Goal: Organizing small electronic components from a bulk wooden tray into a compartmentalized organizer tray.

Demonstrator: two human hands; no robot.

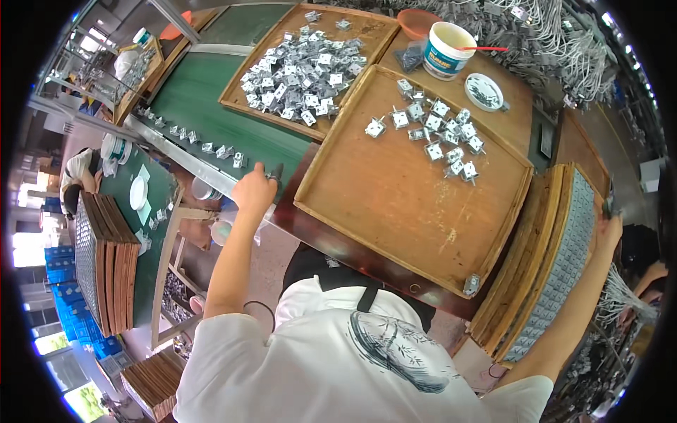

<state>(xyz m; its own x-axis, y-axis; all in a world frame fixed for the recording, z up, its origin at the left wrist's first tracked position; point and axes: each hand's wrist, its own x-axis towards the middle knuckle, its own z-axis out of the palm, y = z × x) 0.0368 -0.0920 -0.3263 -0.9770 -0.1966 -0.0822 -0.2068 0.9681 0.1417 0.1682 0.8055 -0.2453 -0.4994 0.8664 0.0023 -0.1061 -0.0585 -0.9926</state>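
My left hand (255, 189) is at the near edge of the green conveyor belt (275, 144), fingers bent around or against a small dark thing I cannot make out. Close by on the belt is a row of small square metal parts with shafts (238, 160). My right hand (608, 229) is beside the far end of a tray packed with grey metal parts (564, 261), on top of the stack at the right. Its fingers are partly hidden, and something small and grey shows near them. In front of me, a shallow wooden tray (395, 204) holds loose metal parts (434, 151) toward its back.
Another wooden tray (233, 92) behind is heaped with such parts. A white bucket (446, 53) with a red stick and a round white dish (484, 92) stand at the back. Bundled cables (557, 42) lie beyond. Stacked trays (116, 275) and another person (81, 173) are at the left.
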